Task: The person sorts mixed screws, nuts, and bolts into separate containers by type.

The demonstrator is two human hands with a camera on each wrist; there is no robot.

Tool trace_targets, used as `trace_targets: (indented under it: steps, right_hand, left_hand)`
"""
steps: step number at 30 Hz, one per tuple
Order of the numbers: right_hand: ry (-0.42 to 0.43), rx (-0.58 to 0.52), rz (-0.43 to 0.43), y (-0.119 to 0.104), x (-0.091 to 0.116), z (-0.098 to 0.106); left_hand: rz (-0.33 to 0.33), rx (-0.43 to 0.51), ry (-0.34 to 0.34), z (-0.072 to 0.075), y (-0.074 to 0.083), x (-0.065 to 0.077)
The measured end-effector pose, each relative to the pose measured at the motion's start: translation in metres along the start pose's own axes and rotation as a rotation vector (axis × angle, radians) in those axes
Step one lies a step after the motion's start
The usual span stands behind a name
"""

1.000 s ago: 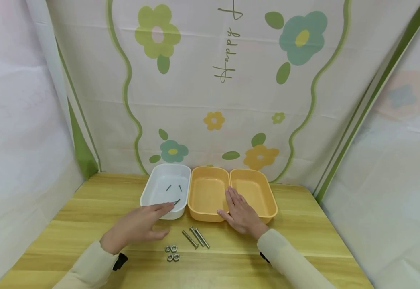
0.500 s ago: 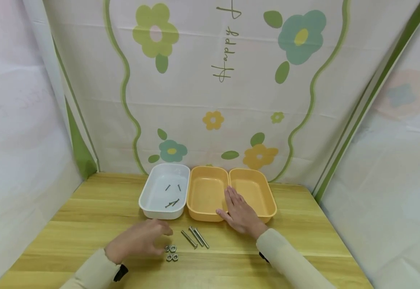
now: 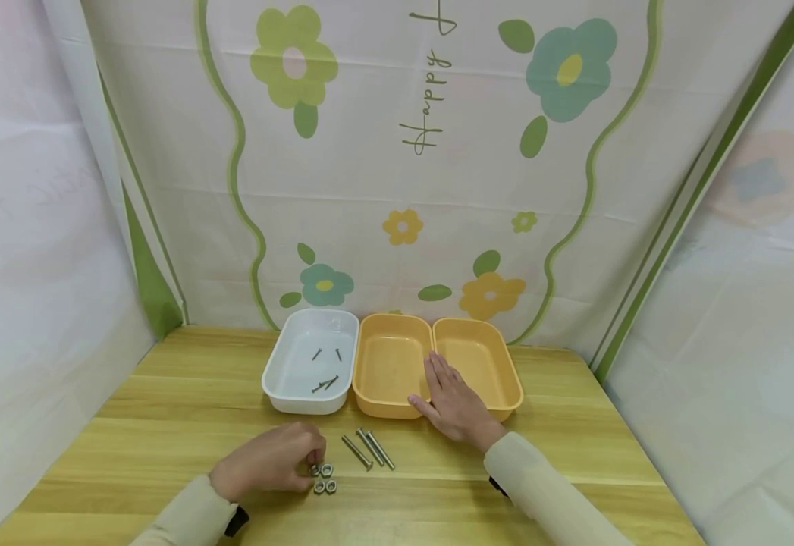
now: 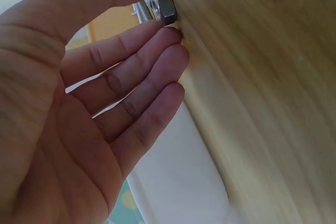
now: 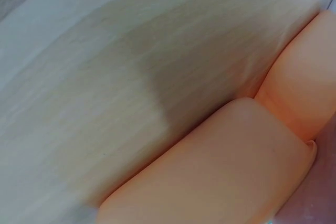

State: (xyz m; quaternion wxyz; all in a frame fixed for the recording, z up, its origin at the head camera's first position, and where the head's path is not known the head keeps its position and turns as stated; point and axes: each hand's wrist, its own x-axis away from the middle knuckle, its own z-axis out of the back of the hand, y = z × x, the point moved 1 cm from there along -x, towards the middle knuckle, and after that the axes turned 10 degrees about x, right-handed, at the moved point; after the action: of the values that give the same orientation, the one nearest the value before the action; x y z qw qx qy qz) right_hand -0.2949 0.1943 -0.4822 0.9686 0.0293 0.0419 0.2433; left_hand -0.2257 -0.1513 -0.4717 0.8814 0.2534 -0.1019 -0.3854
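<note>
My left hand [image 3: 272, 459] is low over the table at the left of the hex nuts [image 3: 325, 478]. In the left wrist view its thumb and forefinger stand on either side of one steel nut [image 4: 164, 8]; a firm pinch is not visible. The other fingers are nearly straight. My right hand [image 3: 456, 402] rests with extended fingers over the adjoining rims of the middle yellow tray [image 3: 391, 410] and the right yellow tray [image 3: 516, 387]. Three long bolts [image 3: 368, 449] lie on the table between the hands.
A white tray [image 3: 306, 406] at the left holds several small screws [image 3: 328, 383]. All the trays stand side by side at the back of the wooden table [image 3: 424, 508], against a flowered cloth backdrop [image 3: 342, 174]. Cloth walls rise at both sides.
My left hand has drawn back from above the white tray and come down to the nuts. One more small screw now shows in that tray. The right hand has stayed put.
</note>
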Motion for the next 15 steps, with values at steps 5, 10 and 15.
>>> trace_targets:
  steps: [5,10,15]
  right_hand:
    - [0.004,0.0,0.001,-0.0003,0.0003,-0.0001]
    - [0.004,-0.005,-0.001,-0.0005,0.0007,-0.0002]
    - [0.007,-0.002,0.002,-0.0005,0.0007,-0.0005]
  left_hand:
    - [-0.001,0.033,-0.004,-0.0005,0.0002,-0.0024]
    - [-0.02,0.034,0.002,0.0004,-0.0011,-0.0043]
    - [-0.008,0.042,-0.001,0.0059,0.0002,-0.0084]
